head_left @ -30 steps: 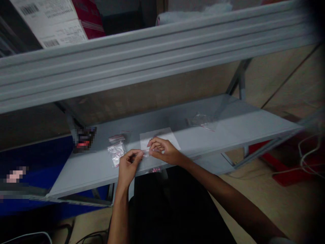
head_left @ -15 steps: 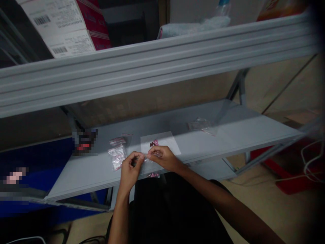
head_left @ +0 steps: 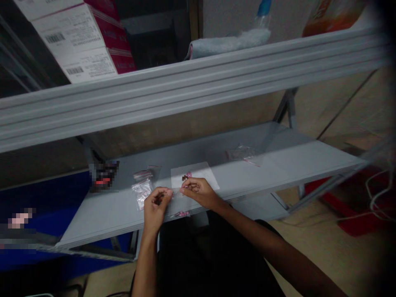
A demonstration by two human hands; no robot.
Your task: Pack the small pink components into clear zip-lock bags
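Note:
My left hand (head_left: 155,207) pinches one end of the top edge of a small clear plastic bag (head_left: 177,192). My right hand (head_left: 201,192) grips the other end, its fingers curled. The bag hangs at the shelf's front edge, with several pink bead-like pieces (head_left: 184,213) low in it. Just beyond my right hand, a white sheet (head_left: 207,175) bears more small pieces, some dark brown (head_left: 185,177) and some pink. To the left of my left hand lies a filled clear zip bag (head_left: 142,193), with a stack of flat bags (head_left: 142,175) behind it.
More clear bags (head_left: 243,153) lie toward the right of the grey shelf (head_left: 293,159). A thick ridged beam (head_left: 185,84) crosses above, with white and red boxes (head_left: 77,41) and a grey cloth (head_left: 229,43) behind it. A red crate (head_left: 355,222) stands at the lower right.
My left hand has moved slightly left, away from my right, so the bag's top edge is stretched between them. The view has tilted a little upward.

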